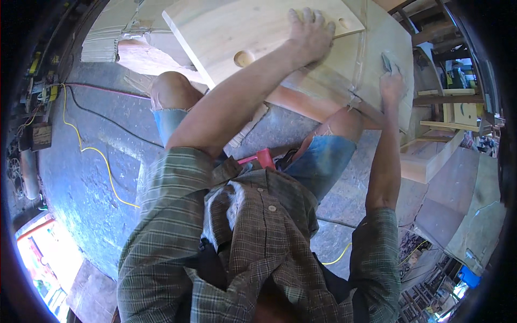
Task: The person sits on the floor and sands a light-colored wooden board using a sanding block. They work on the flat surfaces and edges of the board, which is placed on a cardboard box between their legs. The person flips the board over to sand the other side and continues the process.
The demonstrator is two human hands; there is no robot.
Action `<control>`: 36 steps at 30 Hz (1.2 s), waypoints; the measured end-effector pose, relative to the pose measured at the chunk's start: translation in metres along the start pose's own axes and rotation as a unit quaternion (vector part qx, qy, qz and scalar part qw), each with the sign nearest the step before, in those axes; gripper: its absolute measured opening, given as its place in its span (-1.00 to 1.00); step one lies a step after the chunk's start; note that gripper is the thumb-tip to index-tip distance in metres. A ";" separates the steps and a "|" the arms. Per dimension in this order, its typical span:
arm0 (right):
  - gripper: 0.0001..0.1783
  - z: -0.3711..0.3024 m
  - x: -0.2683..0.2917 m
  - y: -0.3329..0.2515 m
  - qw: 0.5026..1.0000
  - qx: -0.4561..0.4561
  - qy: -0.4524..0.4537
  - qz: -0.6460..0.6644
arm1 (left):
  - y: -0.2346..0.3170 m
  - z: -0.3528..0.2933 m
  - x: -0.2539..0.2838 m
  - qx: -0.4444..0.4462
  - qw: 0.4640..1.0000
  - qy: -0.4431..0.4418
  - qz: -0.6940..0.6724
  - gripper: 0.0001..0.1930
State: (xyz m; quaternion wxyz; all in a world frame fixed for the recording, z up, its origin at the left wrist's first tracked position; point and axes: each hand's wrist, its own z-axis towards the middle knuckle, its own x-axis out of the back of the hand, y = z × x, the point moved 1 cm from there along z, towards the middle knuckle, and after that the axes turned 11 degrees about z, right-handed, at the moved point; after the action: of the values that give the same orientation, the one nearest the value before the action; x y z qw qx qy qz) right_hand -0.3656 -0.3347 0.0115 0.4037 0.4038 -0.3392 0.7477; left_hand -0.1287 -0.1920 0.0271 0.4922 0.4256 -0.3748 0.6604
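A pale wooden panel point(231, 27) with two round recesses lies on a cardboard-covered work surface point(390, 40). My left hand point(312, 35) rests flat on the panel, fingers spread, near the recess by its right end. Off the panel's right side, my right hand point(392, 85) is closed around a small flat grey-green piece point(386, 62), perhaps folded sandpaper; its exact kind is too small to tell. The right hand is over the cardboard, apart from the panel.
A yellow cord point(110, 172) and dark cables run across the grey floor on the left. Wooden frames and box-like pieces point(425, 161) stand to the right. Something pink-red point(265, 158) lies between my knees. More cardboard point(99, 46) sits at the far left.
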 end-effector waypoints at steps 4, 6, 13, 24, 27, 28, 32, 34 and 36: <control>-0.46 0.002 -0.003 0.006 0.999 0.018 0.026 0.017 | -0.004 -0.003 0.010 -0.013 1.000 -0.016 0.004 -0.44; -0.45 0.001 0.003 0.001 1.000 0.006 -0.009 0.022 | -0.025 -0.039 0.017 0.004 0.999 0.028 0.033 -0.47; -0.41 0.000 0.012 -0.002 0.996 -0.046 -0.056 0.057 | -0.116 -0.180 0.067 0.113 0.987 -0.033 0.111 -0.31; -0.44 0.003 -0.004 0.015 0.996 0.052 -0.041 0.061 | -0.118 -0.200 0.066 0.453 0.552 0.183 -0.675 -0.50; -0.44 -0.006 0.019 -0.016 0.995 0.017 -0.072 0.060 | -0.139 -0.190 0.040 0.465 0.494 0.190 -0.709 -0.65; -0.43 -0.005 0.017 -0.012 0.995 0.018 -0.069 0.064 | -0.148 -0.185 0.033 0.470 0.489 0.180 -0.713 -0.68; -0.43 -0.003 0.014 -0.012 0.995 0.021 -0.065 0.077 | -0.185 -0.164 0.025 0.487 0.463 0.157 -0.724 -0.73; -0.44 -0.003 0.012 -0.013 0.995 0.022 -0.067 0.067 | -0.193 -0.164 0.029 0.495 0.456 0.148 -0.725 -0.74; -0.45 0.000 0.005 -0.002 0.997 0.018 -0.061 0.035 | -0.193 -0.167 0.023 0.491 0.455 0.131 -0.731 -0.73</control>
State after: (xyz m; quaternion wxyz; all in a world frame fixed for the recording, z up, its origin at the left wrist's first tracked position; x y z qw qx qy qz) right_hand -0.3659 -0.3325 0.0159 0.3490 0.4435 -0.3633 0.7413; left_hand 0.0226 0.0131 0.0036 0.5467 0.6230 0.5294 0.1811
